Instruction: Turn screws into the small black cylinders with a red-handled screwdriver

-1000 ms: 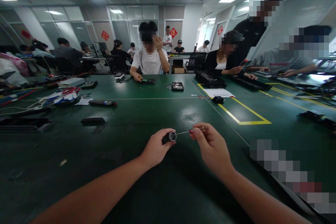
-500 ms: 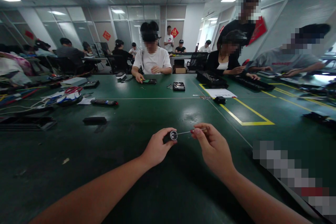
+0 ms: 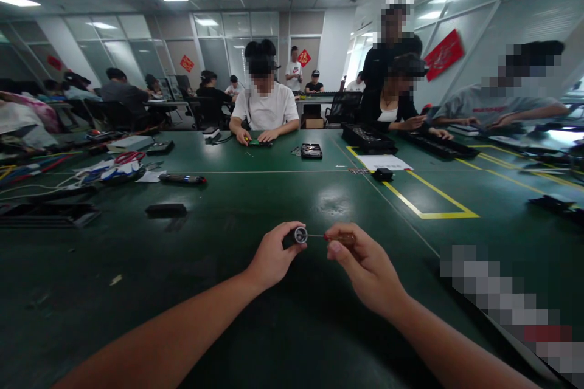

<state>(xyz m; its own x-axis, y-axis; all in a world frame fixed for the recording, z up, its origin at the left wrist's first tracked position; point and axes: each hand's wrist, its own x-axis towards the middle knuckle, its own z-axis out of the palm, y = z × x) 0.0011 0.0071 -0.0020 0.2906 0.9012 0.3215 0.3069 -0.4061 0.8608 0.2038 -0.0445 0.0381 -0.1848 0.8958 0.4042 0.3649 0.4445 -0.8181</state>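
My left hand (image 3: 272, 256) is closed around a dark cylindrical part (image 3: 300, 235) whose round, silvery open end faces me and to the right. Between the fingers and thumb of my right hand (image 3: 367, 259) is a screwdriver (image 3: 342, 238) with a brownish, see-through handle and a red collar. Its thin metal shaft runs left, nearly level, with the tip inside the cylinder's open end. What the tip touches in there is too small to make out. Both hands are held above the green table (image 3: 255, 340).
A black block (image 3: 166, 210) and a dark pen-shaped tool (image 3: 182, 179) lie to the left, near tangled cables and red-handled pliers (image 3: 129, 158). Ahead are a hard drive (image 3: 311, 151) and a small black part (image 3: 383, 175). Co-workers sit across the table; a blurred-out panel lies at right.
My right hand has shifted slightly left and down, bringing the screwdriver closer to the cylinder and more level. Its fingers have changed position on the handle. My left hand stays in place.
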